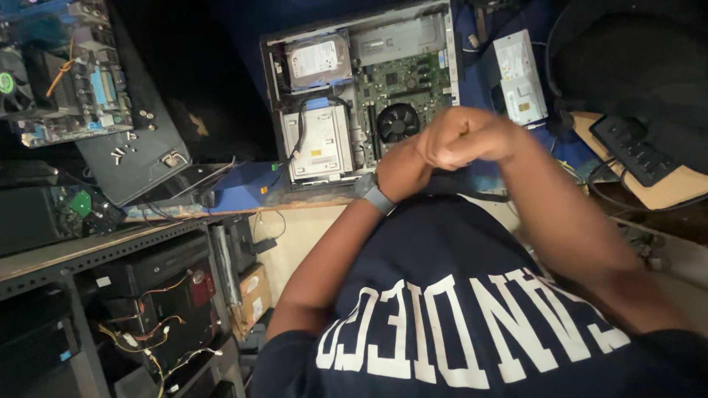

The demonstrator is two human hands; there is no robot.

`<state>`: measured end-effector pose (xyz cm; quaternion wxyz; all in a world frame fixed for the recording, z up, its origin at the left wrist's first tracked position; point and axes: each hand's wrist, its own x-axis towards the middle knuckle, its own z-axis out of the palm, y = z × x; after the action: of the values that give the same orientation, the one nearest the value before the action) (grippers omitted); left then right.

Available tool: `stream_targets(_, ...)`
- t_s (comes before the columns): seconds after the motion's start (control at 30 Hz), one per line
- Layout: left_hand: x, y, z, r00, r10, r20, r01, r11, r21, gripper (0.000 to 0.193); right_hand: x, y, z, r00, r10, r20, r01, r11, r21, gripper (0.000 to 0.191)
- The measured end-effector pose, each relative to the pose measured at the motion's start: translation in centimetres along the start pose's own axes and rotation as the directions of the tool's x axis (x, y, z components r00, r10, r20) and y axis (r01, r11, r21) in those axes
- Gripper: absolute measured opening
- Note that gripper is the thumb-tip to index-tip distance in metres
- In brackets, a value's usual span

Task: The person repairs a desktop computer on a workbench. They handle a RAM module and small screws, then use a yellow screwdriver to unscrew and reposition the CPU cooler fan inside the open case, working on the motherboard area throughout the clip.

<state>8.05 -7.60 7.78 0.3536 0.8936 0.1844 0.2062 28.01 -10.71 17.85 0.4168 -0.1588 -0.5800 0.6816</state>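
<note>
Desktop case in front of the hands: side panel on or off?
Off. The desktop case lies open, with hard drive, fan and green board exposed.

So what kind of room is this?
Probably a computer repair workshop. An open computer case lies on the bench, a bare circuit board sits to the side, and more computers with loose wires fill the shelves below.

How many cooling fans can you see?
2: a round black fan inside the open grey computer case, and a green-hubbed fan on the loose motherboard far left. Others may be hidden.
</note>
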Motion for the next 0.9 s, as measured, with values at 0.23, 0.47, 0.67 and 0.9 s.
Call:
stream_targets(0.23, -0.4, -1.3, 1.3, 0.99, -0.117, -0.08, 0.121, 0.991, 0.053, 0.017, 1.2, -1.1, 3.5, 0.879, -0.088, -0.469, -0.007, 0.98, -0.198, 0.048)
stream_targets(0.47, -0.2, 0.2, -1.7, 0.999, -0.04, -0.035, 0.036, 0.992, -0.121, 0.035, 4.7, 3.0, 11.5, 0.237, -0.811, -0.534, -0.171, 0.507, -0.845, 0.039)
stream_targets(0.67, 0.5, -0.7, -2.9, 0.989, 0.003, 0.145, 0.013, 0.994, -0.109, 0.026, 0.2, 1.7, 4.1, 0.933, -0.028, -0.358, -0.045, 0.98, -0.194, 0.047)
stream_targets(0.9, 1.1, -2.9, -1.1, 0.971, 0.186, 0.15, -0.16, 0.972, -0.173, 0.021, 0.6, -0.9, 2.2, 0.978, 0.001, -0.208, -0.007, 1.0, -0.026, 0.05)
